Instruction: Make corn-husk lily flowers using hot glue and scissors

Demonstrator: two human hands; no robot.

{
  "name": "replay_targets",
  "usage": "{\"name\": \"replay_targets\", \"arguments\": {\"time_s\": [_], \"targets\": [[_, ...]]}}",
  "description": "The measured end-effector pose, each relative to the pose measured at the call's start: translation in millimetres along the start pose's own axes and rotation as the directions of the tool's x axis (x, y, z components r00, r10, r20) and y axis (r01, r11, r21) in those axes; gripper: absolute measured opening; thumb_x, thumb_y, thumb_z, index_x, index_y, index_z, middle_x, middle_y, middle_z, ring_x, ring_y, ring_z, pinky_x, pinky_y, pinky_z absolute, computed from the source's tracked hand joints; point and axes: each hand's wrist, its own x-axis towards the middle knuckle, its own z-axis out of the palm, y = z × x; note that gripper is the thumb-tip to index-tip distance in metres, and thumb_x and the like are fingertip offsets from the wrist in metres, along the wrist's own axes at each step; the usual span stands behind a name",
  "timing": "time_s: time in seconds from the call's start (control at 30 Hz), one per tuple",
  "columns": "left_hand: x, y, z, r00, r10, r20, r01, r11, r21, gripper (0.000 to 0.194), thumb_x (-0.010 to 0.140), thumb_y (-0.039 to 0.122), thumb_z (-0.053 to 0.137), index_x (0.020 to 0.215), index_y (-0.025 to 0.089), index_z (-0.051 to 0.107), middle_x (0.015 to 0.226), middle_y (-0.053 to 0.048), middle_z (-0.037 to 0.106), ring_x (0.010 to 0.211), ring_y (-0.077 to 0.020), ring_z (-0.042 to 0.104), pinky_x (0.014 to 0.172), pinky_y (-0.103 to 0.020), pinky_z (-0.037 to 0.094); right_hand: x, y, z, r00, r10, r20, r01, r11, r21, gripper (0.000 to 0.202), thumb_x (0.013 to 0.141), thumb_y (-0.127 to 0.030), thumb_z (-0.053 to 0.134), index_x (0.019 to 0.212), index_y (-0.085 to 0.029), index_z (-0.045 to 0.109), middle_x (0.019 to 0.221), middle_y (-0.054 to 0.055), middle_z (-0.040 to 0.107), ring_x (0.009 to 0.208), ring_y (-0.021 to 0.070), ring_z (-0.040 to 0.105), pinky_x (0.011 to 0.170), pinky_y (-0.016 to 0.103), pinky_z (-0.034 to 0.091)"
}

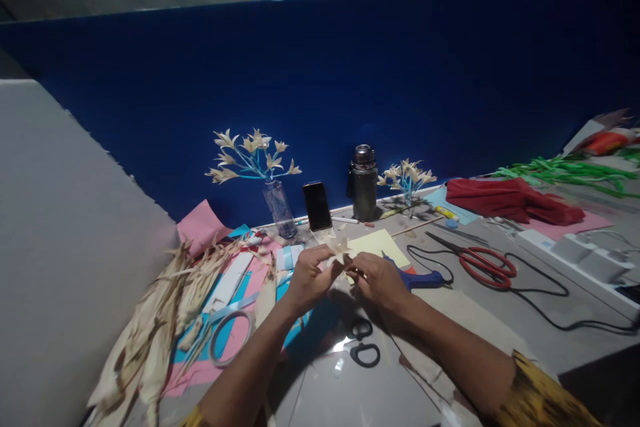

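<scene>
Both bare forearms rise from the bottom edge, the left slanting toward one o'clock, the right toward eleven. The left hand (314, 275) and right hand (380, 280) nearly meet at the centre, fingers bent, thumbs inward.

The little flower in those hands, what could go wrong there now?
The pale flower is pinched by the left hand and right hand, so its thin petals might bend or tear. The blue glue gun lies close to the right hand; if it is hot, it could burn. The black-handled scissors nearby might get knocked.
</scene>
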Motion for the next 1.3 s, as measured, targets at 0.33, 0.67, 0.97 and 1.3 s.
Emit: {"name": "replay_targets", "arguments": {"time_s": [0.33,0.67,0.97,1.3], "targets": [[-0.2,3.6,2.3,0.998,0.059,0.022,-0.055,0.986,-0.159,0.032,0.092,0.037,0.062,0.071,0.018,0.077,0.070,-0.007,0.072,0.067,-0.0163,0.066,0.064,-0.025,0.050,-0.5,0.4,2.8,0.999,0.023,0.024,-0.021,0.996,-0.087,0.012,0.093,-0.020,0.060,0.087,-0.019,0.070,0.085,0.006,0.070,0.082,0.0198,0.065,0.069,0.027,0.040],[-1.0,-1.0,7.2,0.967,-0.200,0.158,0.220,0.968,-0.124,0.014,0.085,0.026,0.066,0.081,0.018,0.077,0.077,-0.004,0.072,0.068,-0.0160,0.061,0.069,-0.027,0.049,-0.3,7.5,9.6,0.991,0.112,0.070,-0.108,0.992,-0.065,0.013,0.085,-0.011,0.058,0.084,-0.019,0.068,0.087,0.006,0.071,0.082,0.0202,0.065,0.071,0.027,0.041],[-2.7,-10.5,13.8,0.974,-0.200,0.106,0.210,0.972,-0.101,0.016,0.081,0.014,0.063,0.078,0.020,0.077,0.080,-0.005,0.069,0.080,-0.0181,0.063,0.076,-0.028,0.047,0.1,2.8,4.6,0.997,0.079,0.025,-0.080,0.997,0.013,0.022,0.081,-0.003,0.056,0.083,-0.022,0.068,0.085,0.003,0.071,0.078,0.0180,0.065,0.066,0.024,0.040],[-8.6,-16.4,24.4,0.982,-0.181,-0.056,0.165,0.963,-0.214,0.016,0.086,0.021,0.060,0.073,0.018,0.069,0.076,-0.005,0.065,0.075,-0.0190,0.061,0.072,-0.031,0.047,-0.7,6.5,7.9,0.999,0.051,-0.016,-0.051,0.998,0.029,0.018,0.086,-0.011,0.055,0.082,-0.023,0.068,0.083,0.004,0.072,0.077,0.0209,0.067,0.068,0.029,0.043]]}}
